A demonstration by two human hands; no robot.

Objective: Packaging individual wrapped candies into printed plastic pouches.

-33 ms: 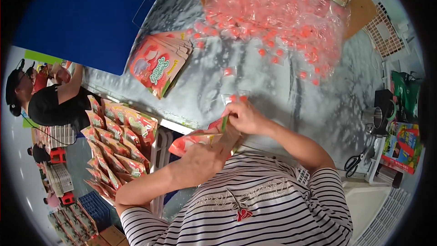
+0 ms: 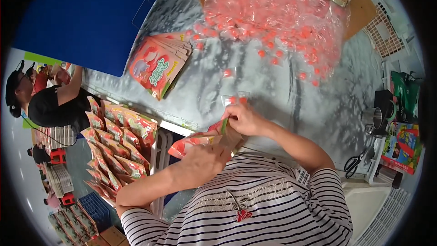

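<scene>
A red and pink printed pouch (image 2: 193, 142) is held low in front of me, tilted, at the table's near edge. My left hand (image 2: 202, 166) is closed around its lower side, and the back of that hand hides part of it. With bent fingers, my right hand (image 2: 246, 118) grips the pouch's upper edge. Just beyond my right fingers, two small red balls in clear wrappers (image 2: 233, 99) lie on the table. Another wrapped red ball (image 2: 227, 73) lies farther off. A fanned stack of flat pouches (image 2: 152, 66) rests at the left.
A large heap of wrapped red balls (image 2: 273, 11) spills from a cardboard box (image 2: 359, 18) at the back. Filled pouches (image 2: 118, 141) stand in a crate at left. A blue panel (image 2: 86, 18) covers the far left. Scissors (image 2: 353, 165) and a metal cup (image 2: 374, 117) are at right.
</scene>
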